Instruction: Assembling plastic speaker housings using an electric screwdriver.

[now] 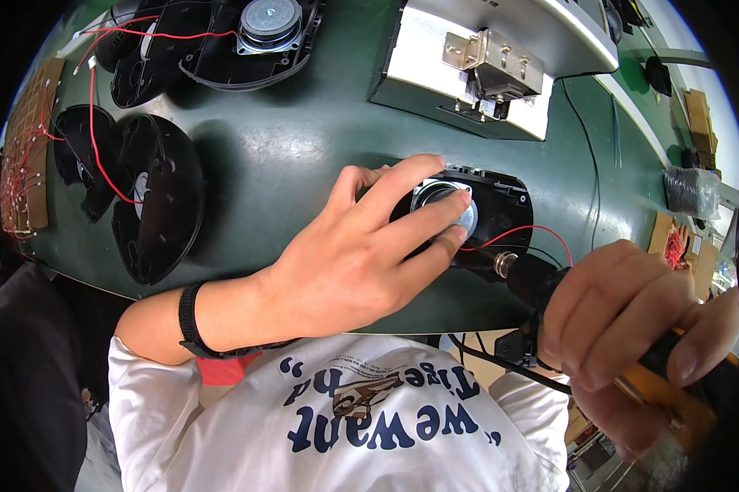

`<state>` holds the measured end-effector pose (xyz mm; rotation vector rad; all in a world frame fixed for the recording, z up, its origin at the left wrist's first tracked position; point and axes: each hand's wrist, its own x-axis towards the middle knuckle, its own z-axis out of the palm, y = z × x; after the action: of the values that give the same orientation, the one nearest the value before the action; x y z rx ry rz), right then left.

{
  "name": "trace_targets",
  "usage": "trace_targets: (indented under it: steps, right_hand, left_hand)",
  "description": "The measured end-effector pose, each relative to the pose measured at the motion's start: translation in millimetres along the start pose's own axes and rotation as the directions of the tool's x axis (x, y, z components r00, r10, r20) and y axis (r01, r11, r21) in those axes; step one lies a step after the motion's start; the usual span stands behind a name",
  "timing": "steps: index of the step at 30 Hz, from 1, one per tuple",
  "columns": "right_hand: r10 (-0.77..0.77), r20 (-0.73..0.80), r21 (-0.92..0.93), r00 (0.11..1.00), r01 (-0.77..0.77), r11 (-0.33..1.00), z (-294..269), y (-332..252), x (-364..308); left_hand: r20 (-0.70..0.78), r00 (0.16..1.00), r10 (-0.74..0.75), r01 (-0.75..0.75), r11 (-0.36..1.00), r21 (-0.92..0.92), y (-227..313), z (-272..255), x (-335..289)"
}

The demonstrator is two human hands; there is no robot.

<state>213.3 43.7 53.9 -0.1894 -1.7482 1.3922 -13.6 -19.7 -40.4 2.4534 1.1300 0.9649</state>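
Under the fingers of my left hand (365, 250) is a round silver speaker driver (470, 218), set in a black plastic shell (505, 201) on the green table. Those fingers curve over the driver and grip its rim and frame. A red wire (542, 229) and a thin black one run from it to the right. My right hand (624, 316) is wrapped round a black and orange electric screwdriver (535, 279). Its metal nose points left at the shell's lower right edge; the tip is hard to make out.
A metal fixture (488, 74) stands beyond the shell. More black shells (173, 197) lie at the left, and one holding a speaker (269, 25) lies at the far left. A cardboard piece with red wires (37, 156) rests at the left edge. A dark cable (593, 156) crosses the table.
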Motion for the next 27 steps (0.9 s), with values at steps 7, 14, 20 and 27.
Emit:
trace_targets:
  steps: [7, 14, 20, 27]
  right_hand:
    - [-0.017, -0.05, -0.038, 0.999, 0.015, 0.999, 7.7, 2.8, -2.5]
    - [0.014, -0.047, -0.074, 0.999, -0.017, 0.997, 10.2, -1.5, 2.0]
    - [-0.003, -0.016, -0.047, 1.0, 0.002, 0.999, 13.9, 0.6, 6.1]
    - [-0.019, -0.014, -0.018, 1.0, 0.019, 1.0, 14.5, 3.5, 5.7]
  left_hand:
    - [0.011, 1.0, -0.009, 0.009, 1.0, -0.001, 0.1, -0.3, -0.6]
    - [0.017, 1.0, -0.014, 0.014, 1.0, -0.007, -0.1, -0.5, -0.2]
    - [0.021, 1.0, -0.02, 0.02, 1.0, 0.002, 0.2, -1.5, -0.5]
    - [0.025, 0.999, -0.02, 0.02, 1.0, -0.012, 0.4, -1.9, -0.5]
